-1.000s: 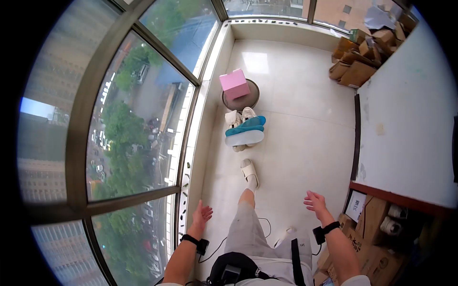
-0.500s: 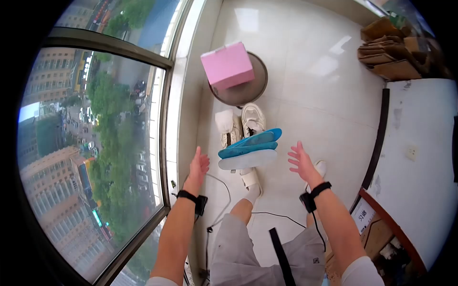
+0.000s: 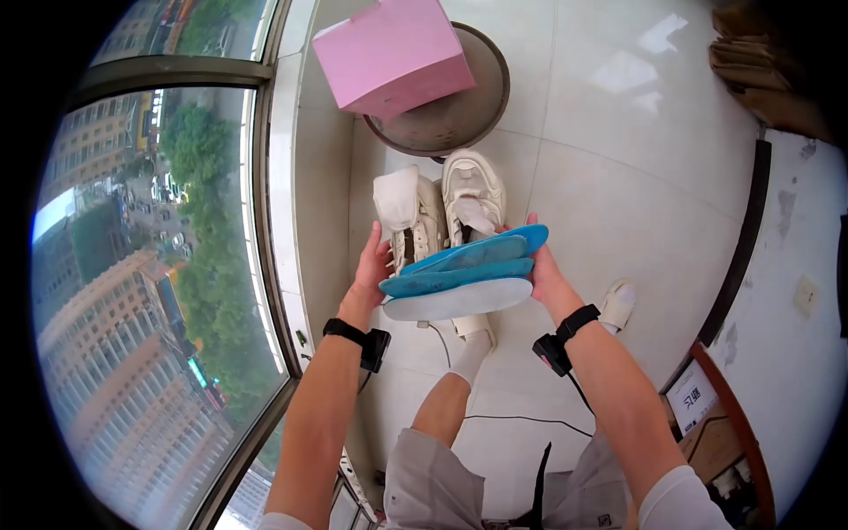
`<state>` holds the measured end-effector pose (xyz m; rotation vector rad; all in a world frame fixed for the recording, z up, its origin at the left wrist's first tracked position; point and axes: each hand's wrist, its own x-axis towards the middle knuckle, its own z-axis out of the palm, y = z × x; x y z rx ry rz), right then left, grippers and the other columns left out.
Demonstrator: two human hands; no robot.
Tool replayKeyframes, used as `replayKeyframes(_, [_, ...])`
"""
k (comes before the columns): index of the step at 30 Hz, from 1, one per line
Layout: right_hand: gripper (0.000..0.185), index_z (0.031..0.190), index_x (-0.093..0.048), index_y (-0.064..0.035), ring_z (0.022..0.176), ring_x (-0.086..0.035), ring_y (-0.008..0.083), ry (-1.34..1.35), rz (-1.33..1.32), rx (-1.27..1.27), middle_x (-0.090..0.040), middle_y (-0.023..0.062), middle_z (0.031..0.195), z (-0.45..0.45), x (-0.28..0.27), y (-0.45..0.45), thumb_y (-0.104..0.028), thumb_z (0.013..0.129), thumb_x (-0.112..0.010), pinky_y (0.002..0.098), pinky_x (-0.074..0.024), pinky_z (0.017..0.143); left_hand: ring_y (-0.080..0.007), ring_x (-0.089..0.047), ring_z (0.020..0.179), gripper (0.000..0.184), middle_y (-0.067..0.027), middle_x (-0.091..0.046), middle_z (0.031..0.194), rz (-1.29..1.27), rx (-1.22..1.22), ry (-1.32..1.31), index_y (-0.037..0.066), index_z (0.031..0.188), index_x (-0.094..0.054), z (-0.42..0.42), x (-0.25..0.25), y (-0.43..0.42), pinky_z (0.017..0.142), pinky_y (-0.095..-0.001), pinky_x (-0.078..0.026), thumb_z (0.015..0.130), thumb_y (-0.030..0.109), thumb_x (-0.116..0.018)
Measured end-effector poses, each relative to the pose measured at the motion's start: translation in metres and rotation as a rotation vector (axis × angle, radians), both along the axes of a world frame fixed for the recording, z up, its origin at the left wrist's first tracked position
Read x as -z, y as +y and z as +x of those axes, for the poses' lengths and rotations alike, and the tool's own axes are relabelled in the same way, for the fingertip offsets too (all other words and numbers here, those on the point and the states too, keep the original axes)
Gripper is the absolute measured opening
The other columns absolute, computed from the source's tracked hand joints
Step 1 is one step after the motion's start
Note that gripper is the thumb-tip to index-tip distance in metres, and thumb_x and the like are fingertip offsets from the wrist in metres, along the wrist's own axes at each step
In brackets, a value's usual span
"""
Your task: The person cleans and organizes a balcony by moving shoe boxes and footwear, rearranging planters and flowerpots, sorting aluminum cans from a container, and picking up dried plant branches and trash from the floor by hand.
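Note:
Several insoles, blue ones (image 3: 464,266) and a white one (image 3: 458,300), lie across a pair of cream shoes (image 3: 474,190). My left hand (image 3: 372,268) is at the left end of the insoles, its fingers apart beside the left shoe. At their right end is my right hand (image 3: 542,265), with its fingers partly hidden behind the blue insoles; whether it grips them cannot be made out. White cloth-like pieces (image 3: 397,196) rest on the shoes.
Beyond the shoes, a pink box (image 3: 393,57) sits on a round stool (image 3: 484,84). Windows run along the left. Folded cardboard (image 3: 767,75) is at the upper right, and a white panel (image 3: 795,256) stands on the right. A thin cable (image 3: 521,419) crosses the floor.
Both hands have moved forward and inward to the two ends of the insoles. The view has come closer to the shoes, stool and pink box.

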<state>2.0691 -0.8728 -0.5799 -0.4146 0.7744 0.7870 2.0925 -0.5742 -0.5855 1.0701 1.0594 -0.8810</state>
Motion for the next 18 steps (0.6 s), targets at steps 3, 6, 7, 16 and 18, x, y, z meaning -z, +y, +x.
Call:
replayKeyframes(3, [0.089, 0.138, -0.026, -0.0049, 0.121, -0.042, 0.0233, -0.006, -0.009, -0.011, -0.039, 0.0087, 0.136, 0.001, 0.001, 0.001, -0.070, 0.079, -0.042, 0.0380, -0.0352, 0.101, -0.0249, -0.049, 0.114, 0.078, -0.0117, -0.047, 0.128, -0.131, 0.047, -0.065, 0.005, 0.130, -0.041, 0.005, -0.004, -0.008, 0.097, -0.0367, -0.039, 0.081, 0.066, -0.044])
replayKeyframes(6, [0.089, 0.139, -0.025, -0.0057, 0.121, -0.042, 0.0220, -0.009, -0.037, -0.055, -0.038, 0.0079, 0.137, 0.005, -0.001, 0.000, -0.069, 0.079, -0.042, 0.0374, -0.0350, 0.101, -0.0229, -0.051, 0.111, 0.074, -0.0110, -0.050, 0.126, -0.212, -0.022, -0.085, 0.007, 0.133, -0.037, 0.018, -0.023, -0.035, 0.095, -0.0348, -0.040, 0.084, 0.062, -0.044])
replayKeyframes(7, [0.089, 0.139, -0.025, -0.0057, 0.121, -0.042, 0.0220, -0.007, -0.038, -0.049, -0.038, 0.0079, 0.137, 0.005, 0.000, 0.000, -0.069, 0.079, -0.042, 0.0374, -0.0350, 0.101, -0.0229, -0.051, 0.111, 0.074, -0.0110, -0.050, 0.126, -0.213, -0.017, -0.082, 0.007, 0.133, -0.037, 0.018, -0.021, -0.035, 0.095, -0.0348, -0.040, 0.084, 0.062, -0.044])
replayKeyframes(16, [0.056, 0.111, -0.056, -0.0110, 0.104, -0.056, 0.0193, 0.016, -0.199, -0.143, -0.059, 0.0081, 0.113, -0.014, 0.021, -0.002, -0.059, 0.086, -0.041, 0.0353, -0.0459, 0.089, -0.0236, -0.058, 0.101, 0.065, -0.0108, -0.057, 0.117, -0.250, -0.045, -0.048, 0.007, 0.127, -0.044, 0.018, -0.014, -0.046, 0.089, -0.0345, -0.046, 0.084, 0.055, -0.050])
replayKeyframes(18, [0.058, 0.129, -0.045, -0.0126, 0.108, -0.054, 0.0181, 0.030, -0.070, -0.090, -0.055, 0.0075, 0.118, -0.012, 0.019, -0.006, -0.055, 0.089, -0.039, 0.0352, -0.0469, 0.088, -0.0230, -0.060, 0.098, 0.062, -0.0108, -0.059, 0.113, -0.212, -0.068, -0.075, 0.006, 0.124, -0.047, 0.021, -0.018, -0.054, 0.087, -0.0346, -0.048, 0.085, 0.053, -0.051])
